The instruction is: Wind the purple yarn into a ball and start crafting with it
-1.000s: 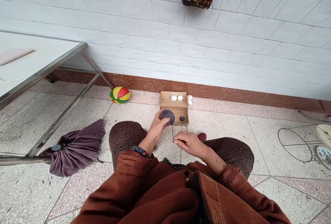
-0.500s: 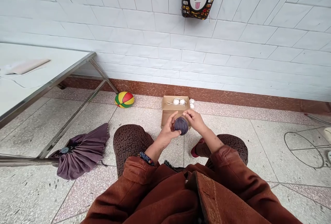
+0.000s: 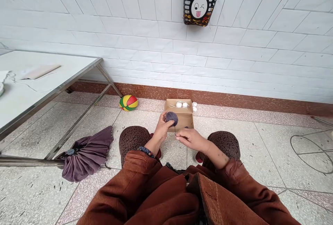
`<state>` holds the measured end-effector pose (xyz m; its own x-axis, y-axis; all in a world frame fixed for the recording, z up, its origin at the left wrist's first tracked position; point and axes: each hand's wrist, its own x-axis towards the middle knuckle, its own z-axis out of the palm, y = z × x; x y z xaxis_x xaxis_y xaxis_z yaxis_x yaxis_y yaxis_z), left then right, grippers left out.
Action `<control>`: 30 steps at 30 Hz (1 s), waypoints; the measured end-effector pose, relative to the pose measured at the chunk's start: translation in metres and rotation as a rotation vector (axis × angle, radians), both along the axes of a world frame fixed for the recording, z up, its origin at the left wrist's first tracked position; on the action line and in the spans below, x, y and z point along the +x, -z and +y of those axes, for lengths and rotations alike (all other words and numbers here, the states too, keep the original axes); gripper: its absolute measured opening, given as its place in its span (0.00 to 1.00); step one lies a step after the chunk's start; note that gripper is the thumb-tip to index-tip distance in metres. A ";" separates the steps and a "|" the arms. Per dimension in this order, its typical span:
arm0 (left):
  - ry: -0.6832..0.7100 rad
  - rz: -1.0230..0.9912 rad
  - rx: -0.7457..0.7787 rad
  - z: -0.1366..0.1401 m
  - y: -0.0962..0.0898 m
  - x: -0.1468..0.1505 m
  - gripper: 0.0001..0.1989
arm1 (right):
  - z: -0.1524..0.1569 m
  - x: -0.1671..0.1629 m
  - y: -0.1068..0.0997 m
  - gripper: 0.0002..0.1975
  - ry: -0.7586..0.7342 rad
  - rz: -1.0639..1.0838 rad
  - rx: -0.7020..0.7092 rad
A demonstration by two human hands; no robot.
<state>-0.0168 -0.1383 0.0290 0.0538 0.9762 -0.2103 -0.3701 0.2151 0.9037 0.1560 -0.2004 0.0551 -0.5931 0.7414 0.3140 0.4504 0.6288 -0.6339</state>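
Observation:
A dark purple-grey ball of yarn (image 3: 171, 118) rests in my left hand (image 3: 161, 128), the fingers and thumb closed around it. From the ball a strand of yarn (image 3: 175, 130) runs down to my right hand (image 3: 189, 139), which pinches it between thumb and fingers. Below and beyond my hands lies an open cardboard box (image 3: 188, 119) on the floor. Two small white yarn balls (image 3: 181, 104) sit in its far part. A dark thing (image 3: 186, 127), partly hidden by my right hand, shows at the box's near edge.
More white balls (image 3: 194, 106) lie right of the box by the wall. A colourful ball (image 3: 128, 103) is near the leg of the white table (image 3: 47, 65). A folded purple umbrella (image 3: 88, 154) lies left. A black basket (image 3: 200, 8) hangs on the wall; a wire ring (image 3: 312, 154) is right.
My left hand and the yarn ball have shifted left and up. My right hand has moved down from beside the ball, drawing a strand between them. The view has tilted slightly.

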 end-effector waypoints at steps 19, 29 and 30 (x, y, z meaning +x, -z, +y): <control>0.295 -0.129 0.169 0.056 -0.026 -0.007 0.37 | 0.108 0.013 0.042 0.10 0.245 -0.020 -0.073; 0.282 0.141 0.243 0.113 -0.014 0.002 0.47 | 0.115 0.009 -0.032 0.14 0.094 -0.037 0.144; 0.330 0.140 0.251 0.111 -0.011 0.003 0.47 | 0.124 0.012 -0.038 0.14 0.117 -0.009 0.150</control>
<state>-0.0141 -0.0270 0.0404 0.3591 0.9333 0.0035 -0.1890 0.0690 0.9795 0.1678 -0.0766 0.0934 -0.5094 0.7506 0.4209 0.5311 0.6590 -0.5325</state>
